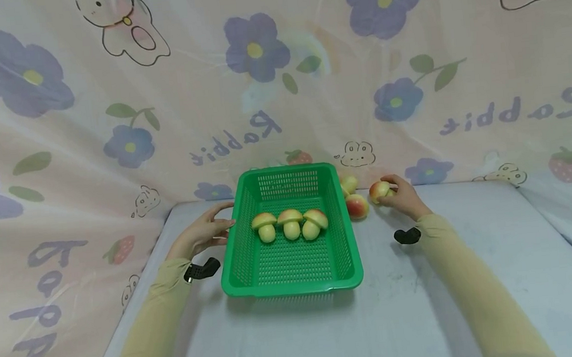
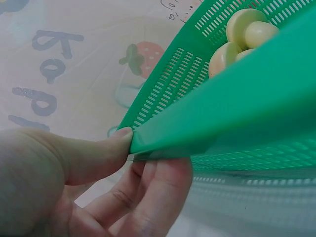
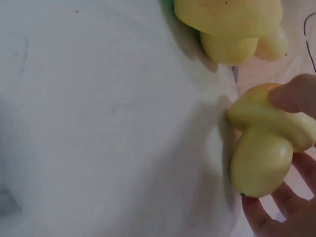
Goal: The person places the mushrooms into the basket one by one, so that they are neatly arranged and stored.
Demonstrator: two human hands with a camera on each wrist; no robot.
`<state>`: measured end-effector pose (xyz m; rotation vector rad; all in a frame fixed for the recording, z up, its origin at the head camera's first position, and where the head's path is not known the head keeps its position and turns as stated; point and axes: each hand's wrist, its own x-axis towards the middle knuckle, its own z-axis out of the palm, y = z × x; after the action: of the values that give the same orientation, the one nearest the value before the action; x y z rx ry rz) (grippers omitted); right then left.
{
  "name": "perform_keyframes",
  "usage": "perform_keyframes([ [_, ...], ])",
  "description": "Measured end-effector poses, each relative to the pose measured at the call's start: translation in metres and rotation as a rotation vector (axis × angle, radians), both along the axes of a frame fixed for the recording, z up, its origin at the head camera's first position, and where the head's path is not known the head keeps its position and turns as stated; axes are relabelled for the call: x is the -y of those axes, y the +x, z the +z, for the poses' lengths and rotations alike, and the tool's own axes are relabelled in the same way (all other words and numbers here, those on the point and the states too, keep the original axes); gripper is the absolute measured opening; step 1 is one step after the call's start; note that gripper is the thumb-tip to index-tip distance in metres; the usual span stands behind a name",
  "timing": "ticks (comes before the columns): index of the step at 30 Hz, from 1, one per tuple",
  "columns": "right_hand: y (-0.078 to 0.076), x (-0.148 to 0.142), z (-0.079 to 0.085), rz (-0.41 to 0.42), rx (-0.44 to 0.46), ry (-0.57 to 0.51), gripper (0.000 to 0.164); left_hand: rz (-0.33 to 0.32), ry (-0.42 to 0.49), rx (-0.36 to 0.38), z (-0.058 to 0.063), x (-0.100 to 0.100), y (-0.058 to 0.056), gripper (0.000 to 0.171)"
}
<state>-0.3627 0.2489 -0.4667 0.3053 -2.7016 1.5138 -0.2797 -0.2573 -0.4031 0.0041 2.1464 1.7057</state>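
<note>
A green plastic basket (image 1: 292,288) with slotted walls stands on the table, and three toy mushrooms (image 1: 290,224) with reddish-yellow caps lie in a row inside it. My left hand (image 1: 202,233) holds the basket's left rim; in the left wrist view the thumb (image 2: 106,153) lies against the rim's edge with fingers bent beneath. Right of the basket, my right hand (image 1: 405,197) grips another toy mushroom (image 3: 261,160) by its cap, its pale stem facing the right wrist camera. Between that hand and the basket lie more mushrooms (image 1: 357,206), partly overlapping at the basket's side.
A white-covered table (image 1: 302,343) carries everything. Behind and to the left hangs a patterned cloth (image 1: 194,84) with flowers and rabbits, meeting the table's back edge just past the basket. A black wrist device (image 1: 407,236) is on each arm.
</note>
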Motion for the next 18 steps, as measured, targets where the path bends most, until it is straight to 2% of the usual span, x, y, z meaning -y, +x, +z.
perform_keyframes([
  [18,0.0066,-0.0022,0.0087,0.043,0.044,0.118,0.061,0.014,-0.001,0.017,0.0031,-0.0012,0.0008,0.065],
])
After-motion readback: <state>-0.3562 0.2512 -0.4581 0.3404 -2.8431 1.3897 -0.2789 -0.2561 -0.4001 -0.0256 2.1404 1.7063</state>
